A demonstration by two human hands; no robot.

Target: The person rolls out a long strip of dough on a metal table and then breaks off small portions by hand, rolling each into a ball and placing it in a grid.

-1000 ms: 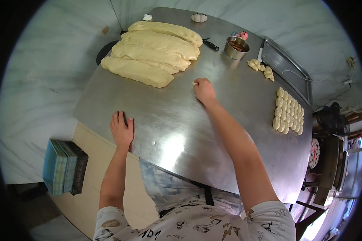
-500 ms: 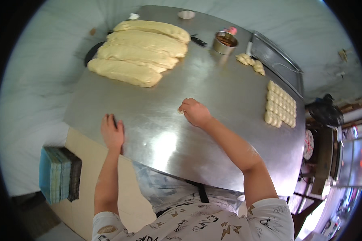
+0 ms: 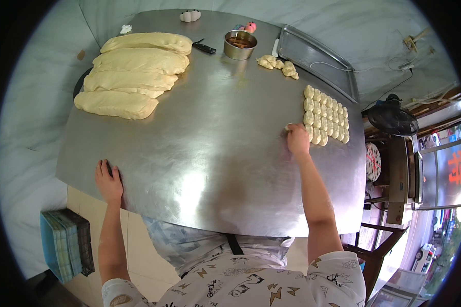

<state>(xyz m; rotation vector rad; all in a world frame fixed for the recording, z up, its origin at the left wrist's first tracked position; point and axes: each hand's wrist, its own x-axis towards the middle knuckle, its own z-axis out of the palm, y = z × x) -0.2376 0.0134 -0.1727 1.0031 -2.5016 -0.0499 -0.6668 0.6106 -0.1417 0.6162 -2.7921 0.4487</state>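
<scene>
My left hand [image 3: 109,183] rests at the table's front left edge, its fingers round a dark handle-like thing [image 3: 109,169] whose kind I cannot make out. At the right, my right hand [image 3: 298,140] is closed in a pinch beside the near left corner of a block of small dough pieces [image 3: 326,116] set in rows. A small pale bit, which looks like dough, shows at its fingertips; the fingers hide most of it. Several long dough logs [image 3: 130,62] lie side by side at the far left.
On the steel table [image 3: 215,133] are a metal pot of brown liquid [image 3: 240,45], a black-handled knife [image 3: 204,47], loose dough lumps [image 3: 278,65] and a metal tray [image 3: 317,56]. A black fan [image 3: 393,116] stands beyond the right edge; stacked crates [image 3: 66,245] are on the floor at left.
My right hand has moved right, from mid-table to the dough rows, still pinched. My left hand stays at the front edge. The whole view has shifted, with things further left in it.
</scene>
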